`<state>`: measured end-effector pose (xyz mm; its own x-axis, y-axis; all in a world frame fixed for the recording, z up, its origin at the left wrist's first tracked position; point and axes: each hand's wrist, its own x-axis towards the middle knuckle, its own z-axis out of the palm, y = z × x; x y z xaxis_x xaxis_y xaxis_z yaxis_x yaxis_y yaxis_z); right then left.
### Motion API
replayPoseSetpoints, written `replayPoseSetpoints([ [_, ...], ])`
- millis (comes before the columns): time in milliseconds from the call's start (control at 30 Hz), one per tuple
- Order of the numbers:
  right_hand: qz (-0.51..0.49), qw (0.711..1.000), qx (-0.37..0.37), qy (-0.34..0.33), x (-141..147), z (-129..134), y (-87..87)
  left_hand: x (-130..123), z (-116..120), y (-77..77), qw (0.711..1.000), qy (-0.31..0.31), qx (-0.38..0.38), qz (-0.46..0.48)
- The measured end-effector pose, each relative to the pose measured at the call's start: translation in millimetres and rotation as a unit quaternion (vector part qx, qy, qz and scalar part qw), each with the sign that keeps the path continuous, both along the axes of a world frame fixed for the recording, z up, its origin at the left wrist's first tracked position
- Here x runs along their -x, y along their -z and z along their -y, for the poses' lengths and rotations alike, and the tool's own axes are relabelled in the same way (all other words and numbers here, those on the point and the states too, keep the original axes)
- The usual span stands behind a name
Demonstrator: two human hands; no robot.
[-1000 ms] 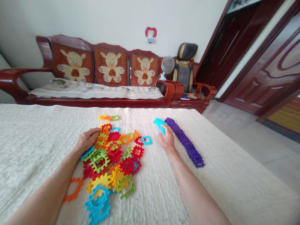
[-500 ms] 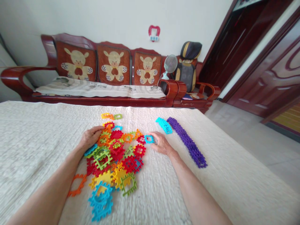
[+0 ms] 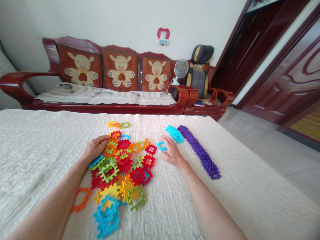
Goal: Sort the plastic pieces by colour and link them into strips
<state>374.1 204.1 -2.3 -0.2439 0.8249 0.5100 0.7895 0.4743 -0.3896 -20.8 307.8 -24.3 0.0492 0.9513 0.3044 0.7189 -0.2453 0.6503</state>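
Heaped on the covered table is a pile of toothed plastic interlocking tiles (image 3: 124, 160) in red, yellow, green, orange and blue. My left hand (image 3: 96, 146) rests against the pile's left edge, fingers bent together, tips at the orange tiles; whether they grip one is hidden. On the pile's right, my right hand (image 3: 171, 152) has its thumb and fingers closed on a small blue square tile (image 3: 158, 146) with an open centre. Just beyond that hand lies a row of overlapping light-blue tiles (image 3: 175, 134). Beside it runs a longer row of purple tiles (image 3: 198, 150).
A short row of yellow, orange and green tiles (image 3: 117, 125) lies behind the pile. One orange frame tile (image 3: 82, 199) is by my left forearm. Past the cream-covered table (image 3: 45, 140) stand a wooden sofa (image 3: 15, 81) and a small fan (image 3: 181, 69).
My right hand has moved slightly right with the blue square tile, which now sits apart from the red tile at the pile's edge. My left hand stays nearly in place.
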Motion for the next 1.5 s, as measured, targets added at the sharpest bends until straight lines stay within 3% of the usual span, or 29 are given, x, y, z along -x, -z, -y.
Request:
replayPoseSetpoints([
  [167, -0.002, 0.999, 0.045, -0.004, -4, -5, 7.0, 4, -4, 7.0, 1.0, 0.003, -0.008, 0.006],
  [567, 0.013, 0.998, 0.016, 0.054, 0, -3, 4.0, 12, -12, 15.6, 1.0, 0.006, 0.001, -0.003],
  [667, -0.049, 0.993, -0.03, 0.106, -3, -5, 4.3, 13, -13, 16.6, 1.0, 0.008, 0.005, -0.008],
  [833, -0.127, 0.955, -0.126, 0.238, -21, -9, 3.3, 11, -12, 15.1, 1.0, 0.003, 0.005, -0.017],
  [1033, -0.107, 0.941, -0.137, 0.29, -38, -6, 3.0, 11, -12, 14.4, 1.0, 0.006, 0.008, -0.021],
  [1200, -0.07, 0.916, -0.077, 0.388, -37, -1, -0.4, 10, -10, 11.0, 0.999, 0.003, 0.021, -0.025],
  [1500, -0.019, 0.918, 0.024, 0.395, -28, 1, 0.5, 6, -6, 5.2, 0.999, 0.0, 0.027, -0.021],
])
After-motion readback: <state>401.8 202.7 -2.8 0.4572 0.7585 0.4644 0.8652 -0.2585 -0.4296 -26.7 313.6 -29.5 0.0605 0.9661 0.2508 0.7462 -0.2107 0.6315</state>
